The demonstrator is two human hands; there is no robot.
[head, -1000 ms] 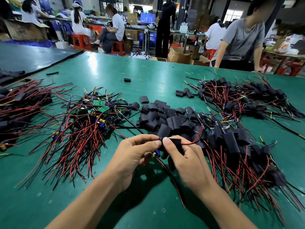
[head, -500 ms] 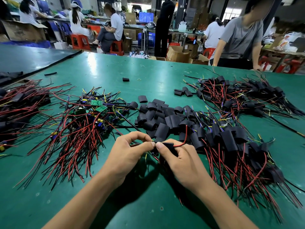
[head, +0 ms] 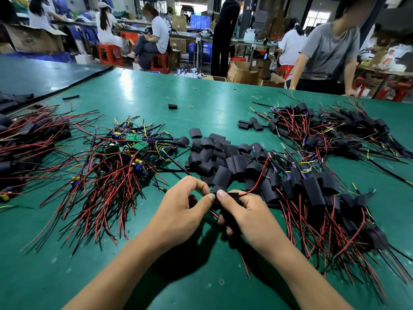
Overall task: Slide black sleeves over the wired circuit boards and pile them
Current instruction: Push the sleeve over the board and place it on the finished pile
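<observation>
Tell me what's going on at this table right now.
A person's left hand and right hand pinch one black sleeve between them, a red wire trailing out of it, just above the green table. A heap of unsleeved circuit boards with wires lies to the left, loose sleeves in the middle, sleeved boards to the right.

Well beyond my fingers (head: 223,195) and off to their right, I see a person in a grey T-shirt (head: 330,52) standing at the far edge of the green table (head: 156,90). Straight past the fingers, cardboard boxes (head: 242,73) sit on the floor. Further left a seated worker (head: 157,36) perches on a red stool (head: 159,63).
</observation>
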